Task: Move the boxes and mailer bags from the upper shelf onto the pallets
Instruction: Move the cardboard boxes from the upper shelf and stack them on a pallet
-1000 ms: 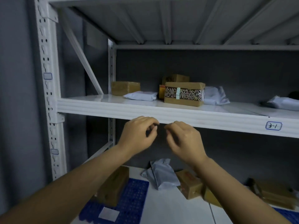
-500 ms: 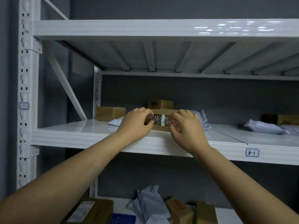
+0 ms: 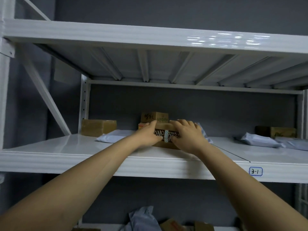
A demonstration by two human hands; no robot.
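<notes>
- Since half a second ago your arms have reached further in: the left grip (image 3: 149, 134) and right grip (image 3: 187, 135), which were at the front face of the taped box (image 3: 164, 126), now lie up over its top, and the view sits closer to the shelf.
- Your left grip has fingers up the left end of the box and its thumb on the front by the patterned tape. Your right grip has fingers spread over the top right, thumb on the front. Both are holding the box.
- That box rests flat on the upper shelf (image 3: 66, 147), at centre frame, set a little back from the front edge.
- You appear to be securing it for the pull. Whether your fingertips reach its back edge is hidden, so hook them there before drawing it out.
- Slide it straight toward you until it overhangs the edge, then probably get your thumbs underneath.
- Mind the neighbours: a taller box (image 3: 155, 117) stands just behind, a mailer bag (image 3: 111, 138) lies beside your left wrist, and another bag (image 3: 204, 133) sits behind your right grip. Keep your wrists from dragging them.
- No pallet shows clearly, only a bag (image 3: 141, 219) and cartons at the bottom edge, so look down before lowering.
</notes>
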